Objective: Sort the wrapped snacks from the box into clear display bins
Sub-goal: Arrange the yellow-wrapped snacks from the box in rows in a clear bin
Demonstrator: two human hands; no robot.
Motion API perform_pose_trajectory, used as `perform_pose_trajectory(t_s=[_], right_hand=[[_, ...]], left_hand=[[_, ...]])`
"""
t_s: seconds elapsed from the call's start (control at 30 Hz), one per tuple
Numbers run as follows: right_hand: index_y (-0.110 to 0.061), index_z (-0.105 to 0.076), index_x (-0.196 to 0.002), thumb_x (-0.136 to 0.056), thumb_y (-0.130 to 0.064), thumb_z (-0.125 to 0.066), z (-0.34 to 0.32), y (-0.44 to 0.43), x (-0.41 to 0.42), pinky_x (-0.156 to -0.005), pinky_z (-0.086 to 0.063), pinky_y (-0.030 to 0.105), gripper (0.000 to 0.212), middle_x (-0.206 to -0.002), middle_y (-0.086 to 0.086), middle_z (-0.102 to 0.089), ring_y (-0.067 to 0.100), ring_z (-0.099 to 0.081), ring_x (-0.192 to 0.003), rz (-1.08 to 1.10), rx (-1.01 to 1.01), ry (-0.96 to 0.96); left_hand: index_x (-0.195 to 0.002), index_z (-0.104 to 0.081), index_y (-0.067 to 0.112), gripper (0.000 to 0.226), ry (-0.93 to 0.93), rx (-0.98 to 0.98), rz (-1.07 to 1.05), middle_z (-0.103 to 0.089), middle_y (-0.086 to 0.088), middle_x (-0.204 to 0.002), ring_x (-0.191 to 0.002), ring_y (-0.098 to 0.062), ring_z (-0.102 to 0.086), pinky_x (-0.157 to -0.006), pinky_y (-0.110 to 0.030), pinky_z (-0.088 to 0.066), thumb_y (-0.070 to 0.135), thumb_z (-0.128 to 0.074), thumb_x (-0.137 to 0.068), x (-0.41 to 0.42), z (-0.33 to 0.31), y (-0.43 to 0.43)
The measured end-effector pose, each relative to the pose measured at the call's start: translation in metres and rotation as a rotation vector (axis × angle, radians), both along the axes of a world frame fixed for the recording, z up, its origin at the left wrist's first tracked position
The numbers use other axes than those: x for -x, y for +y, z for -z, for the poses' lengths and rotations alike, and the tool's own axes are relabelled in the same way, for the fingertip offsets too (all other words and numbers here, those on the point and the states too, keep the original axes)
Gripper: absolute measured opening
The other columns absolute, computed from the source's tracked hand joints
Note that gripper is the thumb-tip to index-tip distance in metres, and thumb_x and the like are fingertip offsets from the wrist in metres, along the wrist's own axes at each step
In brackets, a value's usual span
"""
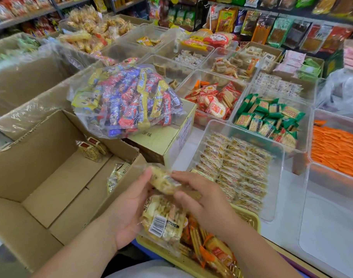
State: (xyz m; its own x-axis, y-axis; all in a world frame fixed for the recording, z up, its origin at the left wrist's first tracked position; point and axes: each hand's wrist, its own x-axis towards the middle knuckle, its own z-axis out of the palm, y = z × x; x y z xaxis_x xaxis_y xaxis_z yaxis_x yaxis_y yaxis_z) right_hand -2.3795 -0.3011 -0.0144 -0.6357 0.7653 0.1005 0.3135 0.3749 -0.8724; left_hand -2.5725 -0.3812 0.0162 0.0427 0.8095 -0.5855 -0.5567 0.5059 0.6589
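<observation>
Item: wrapped snack (163, 182), long axis slanting upper-left to lower-right. The right hand (201, 199) pinches its lower-right end. The left hand (131, 207) grips its other end, plus the barcoded packet (163, 222) beneath.

Yellow basket (250, 218), brown box (41, 177), orange-wrapped snacks (336, 151)

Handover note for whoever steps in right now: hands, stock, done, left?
Left hand grips a stack of snack packets; right hand pinches the top one.
Cardboard box is nearly emptied, with a few loose packets inside.
Clear bin on the right is largely filled with matching rows.
Left to do: bin the held stack, then the box's remainder.
</observation>
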Motion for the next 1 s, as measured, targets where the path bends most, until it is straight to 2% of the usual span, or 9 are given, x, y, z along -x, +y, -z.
perform_pose_trajectory(t_s=[0.1, 0.2, 0.3, 0.37, 0.47, 0.57, 0.77, 0.87, 1.0], right_hand=[[-0.038, -0.069, -0.105, -0.102, -0.032, -0.056, 0.003, -0.001, -0.001, -0.071, -0.054, 0.019, 0.015, -0.093, -0.017, -0.071, 0.005, -0.067, -0.088, 0.206, 0.074, 0.1], [-0.038, -0.067, -0.095, -0.102, -0.034, -0.051, 0.01, 0.003, -0.001, -0.074, -0.055, 0.021, 0.018, -0.092, -0.015, -0.071, 0.006, -0.067, -0.088, 0.313, 0.151, 0.133], [-0.034, -0.065, -0.098, -0.101, -0.034, -0.057, 0.026, 0.008, 0.003, -0.088, -0.058, 0.037, 0.008, -0.102, -0.01, -0.073, 0.008, -0.069, -0.098, 0.27, 0.347, 0.12], [-0.036, -0.063, -0.101, -0.1, -0.033, -0.06, 0.037, 0.012, 0.006, -0.088, -0.058, 0.037, 0.005, -0.102, -0.011, -0.073, 0.006, -0.069, -0.098, 0.295, 0.445, 0.093], [-0.039, -0.06, -0.11, -0.095, -0.039, -0.067, 0.05, 0.018, 0.005, -0.073, -0.052, 0.021, 0.017, -0.096, -0.013, -0.069, 0.001, -0.065, -0.088, 0.306, 0.363, -0.108], [-0.033, -0.059, -0.133, -0.092, -0.038, -0.071, 0.055, 0.027, 0.006, -0.076, -0.052, 0.025, 0.043, -0.095, -0.012, -0.064, 0.004, -0.061, -0.085, 0.202, 0.189, -0.331], [-0.032, -0.046, -0.14, -0.082, -0.028, -0.075, 0.052, 0.044, 0.033, -0.093, -0.046, 0.031, 0.065, -0.131, -0.001, -0.046, 0.022, -0.05, -0.12, 0.061, -0.159, -0.542], [-0.036, -0.032, -0.148, -0.077, -0.018, -0.074, 0.054, 0.051, 0.047, -0.109, -0.041, 0.046, 0.085, -0.157, 0.004, -0.026, 0.031, -0.034, -0.138, -0.065, -0.256, -0.587], [-0.04, -0.032, -0.153, -0.083, -0.001, -0.06, 0.055, 0.06, 0.064, -0.105, -0.044, 0.049, 0.086, -0.169, -0.004, -0.011, 0.033, -0.036, -0.14, -0.295, -0.252, -0.672]], left_hand=[[-0.113, -0.078, 0.019, 0.057, 0.106, 0.04, 0.045, -0.071, -0.019, -0.127, -0.116, -0.039, -0.069, -0.09, -0.05, -0.06, 0.067, -0.071, -0.083, -0.002, 0.002, -0.001], [-0.12, -0.076, 0.025, 0.038, 0.185, 0.051, 0.095, -0.073, -0.014, -0.125, -0.115, -0.036, -0.071, -0.095, -0.052, -0.059, 0.046, -0.067, -0.089, -0.003, 0.001, -0.003], [-0.126, -0.071, 0.04, 0.036, 0.326, 0.063, 0.193, -0.076, 0.002, -0.121, -0.115, -0.024, -0.071, -0.099, -0.051, -0.056, 0.037, -0.072, -0.09, -0.008, 0.001, 0.001], [-0.127, -0.069, 0.039, 0.039, 0.447, 0.094, 0.274, -0.076, 0.004, -0.12, -0.118, -0.021, -0.068, -0.106, -0.053, -0.049, 0.016, -0.07, -0.095, -0.014, 0.008, 0.007], [-0.133, -0.065, 0.027, 0.05, 0.49, 0.18, 0.213, -0.073, -0.008, -0.121, -0.105, -0.029, -0.074, -0.099, -0.057, -0.056, -0.004, -0.062, -0.094, -0.016, 0.027, 0.016], [-0.134, -0.058, 0.044, 0.065, 0.524, 0.219, 0.144, -0.072, -0.008, -0.119, -0.111, -0.032, -0.07, -0.104, -0.061, -0.05, -0.005, -0.063, -0.091, -0.012, 0.04, 0.017], [-0.154, -0.034, 0.046, 0.092, 0.496, 0.256, 0.086, -0.077, -0.009, -0.112, -0.109, -0.037, -0.071, -0.104, -0.064, -0.049, -0.009, -0.064, -0.087, -0.004, 0.051, 0.019], [-0.155, -0.033, 0.047, 0.093, 0.508, 0.252, 0.108, -0.075, -0.011, -0.114, -0.116, -0.037, -0.067, -0.111, -0.066, -0.04, -0.007, -0.063, -0.084, -0.003, 0.049, 0.019], [-0.152, -0.034, 0.052, 0.093, 0.511, 0.248, 0.122, -0.075, -0.008, -0.116, -0.117, -0.032, -0.068, -0.114, -0.065, -0.038, -0.007, -0.063, -0.086, -0.003, 0.048, 0.018]])
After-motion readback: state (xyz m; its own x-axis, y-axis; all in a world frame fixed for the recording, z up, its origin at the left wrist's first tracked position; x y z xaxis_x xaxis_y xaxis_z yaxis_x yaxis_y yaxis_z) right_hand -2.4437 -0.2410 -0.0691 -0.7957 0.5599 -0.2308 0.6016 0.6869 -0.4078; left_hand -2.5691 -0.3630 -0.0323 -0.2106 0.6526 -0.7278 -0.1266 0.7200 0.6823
